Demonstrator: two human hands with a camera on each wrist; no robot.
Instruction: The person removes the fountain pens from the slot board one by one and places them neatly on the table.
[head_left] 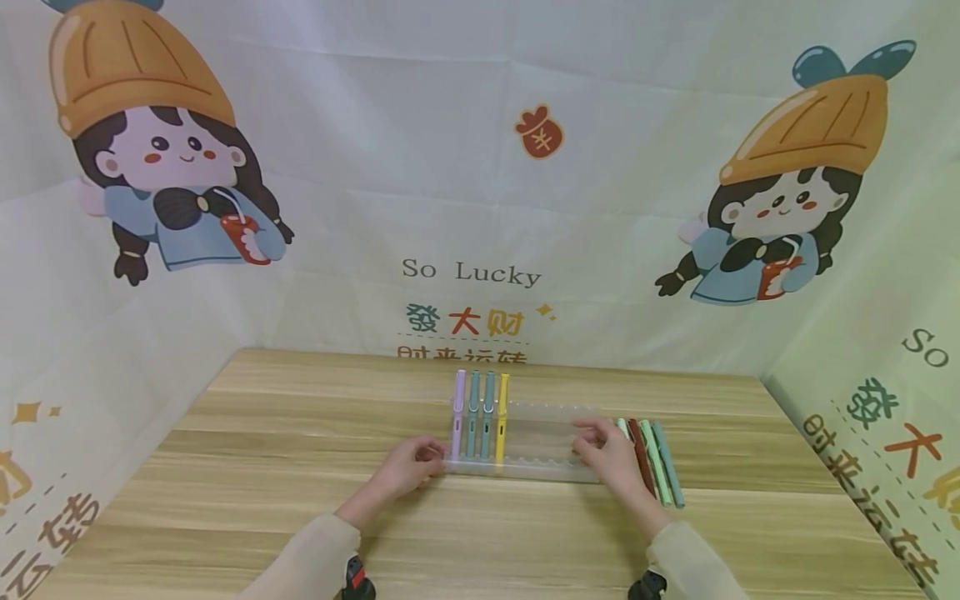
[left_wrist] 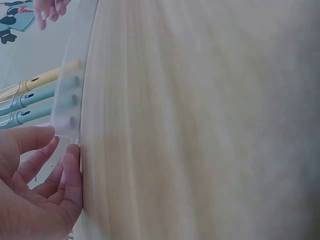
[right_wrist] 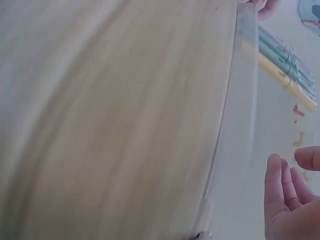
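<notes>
A clear plastic pen rack [head_left: 551, 472] with notched edges lies on the wooden table. Side by side in its left part are a purple pen [head_left: 458, 417], two teal pens [head_left: 472, 417] and a yellow pen [head_left: 502, 421], all capped. My left hand [head_left: 411, 465] pinches the rack's left front corner; the thumb [left_wrist: 37, 137] is at the end of the front wall in the left wrist view. Over the rack's right end hovers my right hand [head_left: 606, 450], fingers loosely bent. Nothing lies between its thumb and fingers [right_wrist: 274, 185].
Just right of the rack, several more pens lie close together, among them a dark red pen [head_left: 642, 458], a light green pen [head_left: 657, 467] and a blue-grey pen [head_left: 669, 467]. A printed cloth [head_left: 480, 208] hangs behind the table [head_left: 300, 417] and along both sides.
</notes>
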